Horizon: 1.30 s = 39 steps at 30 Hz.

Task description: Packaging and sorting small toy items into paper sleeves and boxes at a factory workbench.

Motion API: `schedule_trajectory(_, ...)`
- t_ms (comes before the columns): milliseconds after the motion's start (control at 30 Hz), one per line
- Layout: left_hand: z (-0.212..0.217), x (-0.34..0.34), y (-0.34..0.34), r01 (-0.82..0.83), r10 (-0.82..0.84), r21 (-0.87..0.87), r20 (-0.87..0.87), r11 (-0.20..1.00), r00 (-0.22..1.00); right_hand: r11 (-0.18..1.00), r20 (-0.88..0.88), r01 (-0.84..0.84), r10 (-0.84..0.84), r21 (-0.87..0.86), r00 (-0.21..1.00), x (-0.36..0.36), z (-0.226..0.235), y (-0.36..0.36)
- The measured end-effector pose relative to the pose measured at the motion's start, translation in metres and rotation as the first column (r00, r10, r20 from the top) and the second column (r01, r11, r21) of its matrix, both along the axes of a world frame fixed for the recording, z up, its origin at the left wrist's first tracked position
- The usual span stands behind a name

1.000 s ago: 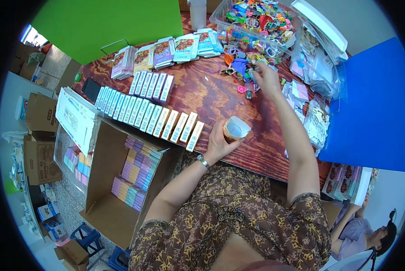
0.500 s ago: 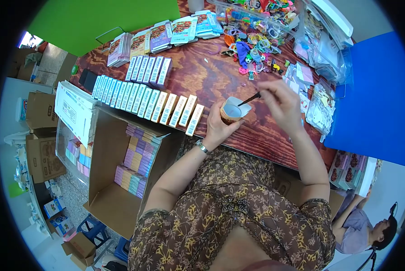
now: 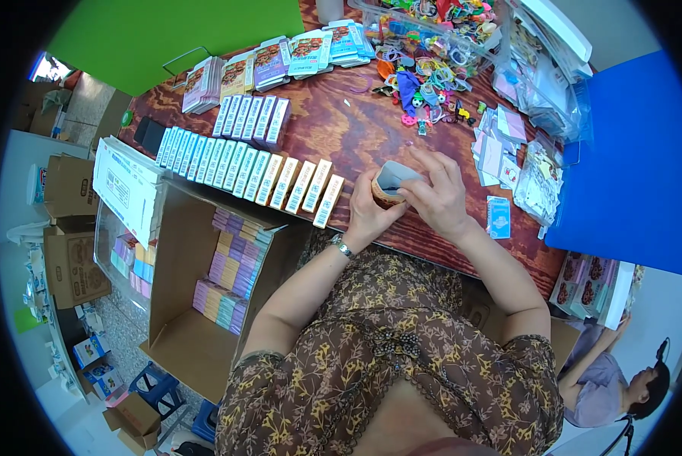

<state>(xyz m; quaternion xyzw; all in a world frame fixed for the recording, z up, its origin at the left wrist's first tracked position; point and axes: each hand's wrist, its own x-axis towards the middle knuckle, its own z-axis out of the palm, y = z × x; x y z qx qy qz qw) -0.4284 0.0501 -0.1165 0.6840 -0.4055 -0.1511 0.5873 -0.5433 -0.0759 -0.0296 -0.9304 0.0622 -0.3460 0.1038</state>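
My left hand [image 3: 369,207] is wrapped around a small open carton [image 3: 387,199], brown-patterned outside and pale inside. The carton's open mouth points up, with a whitish flap standing at its far side. My right hand [image 3: 438,196] is at the carton's right rim, thumb and forefinger against its edge and the other fingers bent above. What lies deep in the carton is hidden. Left of my left hand stands a row of small filled cartons [image 3: 328,202], yellow at the near end and blue farther along.
Flat cartons [image 3: 271,62] lie in fanned stacks at the back. Small colourful trinkets [image 3: 426,85] spill before a clear bin. Loose cards [image 3: 500,144], a light-blue card [image 3: 499,217] and a bag [image 3: 539,182] lie right. A cardboard box [image 3: 196,334] stands lower left; another person [image 3: 603,387] is at right.
My right hand has come down and left to the carton's rim. The thin dark piece it held is out of sight. The light-blue card, hidden before by my arm, now shows.
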Motion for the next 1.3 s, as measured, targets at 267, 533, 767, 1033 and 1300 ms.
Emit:
schedule_trajectory(267, -0.004, 0.003, 0.003, -0.01, 0.008, 0.019, 0.08, 1.0, 0.997, 0.988, -0.17, -0.098, 0.118, 0.12, 0.978, -0.008, 0.008, -0.018)
schedule_trajectory(533, -0.007, 0.001, 0.003, 0.021, -0.011, -0.042, 0.218, 0.999, 0.976, 0.842, -0.472, 0.487, -0.341, 0.231, 0.813, 0.044, -0.05, -0.1)
schedule_trajectory(767, -0.003, 0.004, 0.001, 0.02, 0.003, -0.087, 0.252, 0.996, 0.968, 0.844, -0.599, 0.525, -0.366, 0.108, 0.712, 0.051, -0.064, -0.106)
schedule_trajectory(1033, -0.002, 0.002, 0.0, 0.031, -0.01, -0.078, 0.259, 0.996, 0.966, 0.872, -0.642, 0.458, -0.452, -0.172, 0.619, 0.063, -0.068, -0.105)
schedule_trajectory(1300, -0.016, -0.001, 0.005, 0.046, -0.039, -0.076, 0.087, 0.996, 0.995, 0.914, -0.534, 0.307, -0.404, -0.265, 0.742, 0.041, -0.072, -0.107)
